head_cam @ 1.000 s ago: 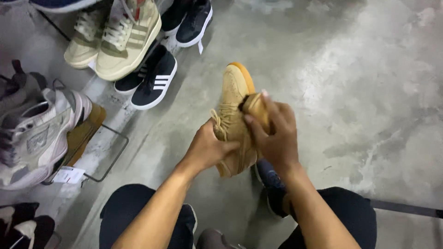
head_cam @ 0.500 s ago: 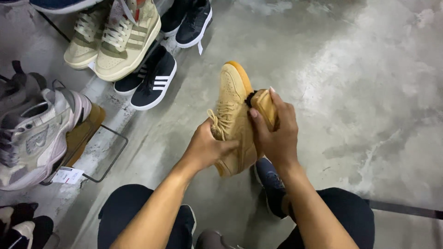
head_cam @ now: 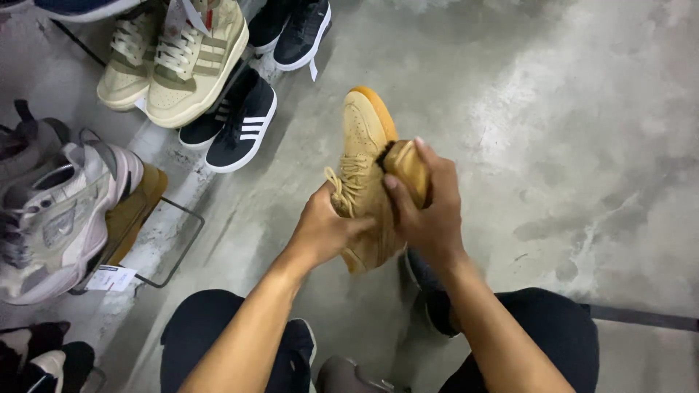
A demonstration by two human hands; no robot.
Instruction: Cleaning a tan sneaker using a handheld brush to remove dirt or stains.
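Head view, looking down past the person's knees at a grey concrete floor (head_cam: pixel 582 145). The left hand (head_cam: pixel 328 229) is closed around the heel end of a tan suede shoe (head_cam: pixel 364 145), holding it off the floor with the toe pointing away from the person and the laces facing left. The right hand (head_cam: pixel 429 215) is wrapped around a small wooden brush (head_cam: pixel 408 167), fingers over its back, pressing its dark bristles against the right side of the shoe just beside the laces. The two hands sit close together, the shoe between them. To the left, well apart from the hands, pairs of shoes stand in rows: beige high-tops (head_cam: pixel 182 65), black sneakers with white stripes (head_cam: pixel 244 124), and a grey and pink trainer (head_cam: pixel 65 211) on a wire rack (head_cam: pixel 178 247)
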